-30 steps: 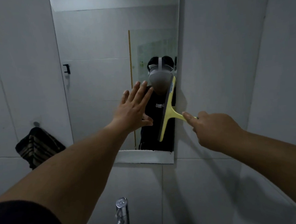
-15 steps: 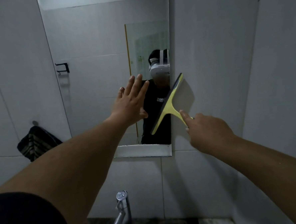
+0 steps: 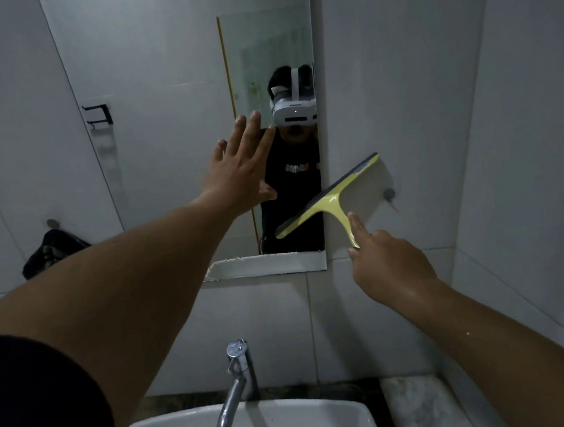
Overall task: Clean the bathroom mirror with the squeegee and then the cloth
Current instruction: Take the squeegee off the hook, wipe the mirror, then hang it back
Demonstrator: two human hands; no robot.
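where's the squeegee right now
In the head view the squeegee sits right of centre, held by its yellow handle in the right hand, with its tilted blade straddling the mirror's lower right edge and the wall tile beside it.

White sink (image 3: 319, 419) with chrome tap (image 3: 234, 381) at bottom centre; small wall hook (image 3: 389, 194) on grey tiles (image 3: 397, 74) at right

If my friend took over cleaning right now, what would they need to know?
Left hand: open, flat on the mirror.
Right hand: fingers shut on the handle of the yellow squeegee; its blade is tilted across the mirror's right edge, partly over the wall.
Dark cloth: hanging left of the mirror, untouched.
Left: finish squeegeeing, then wipe with the cloth.
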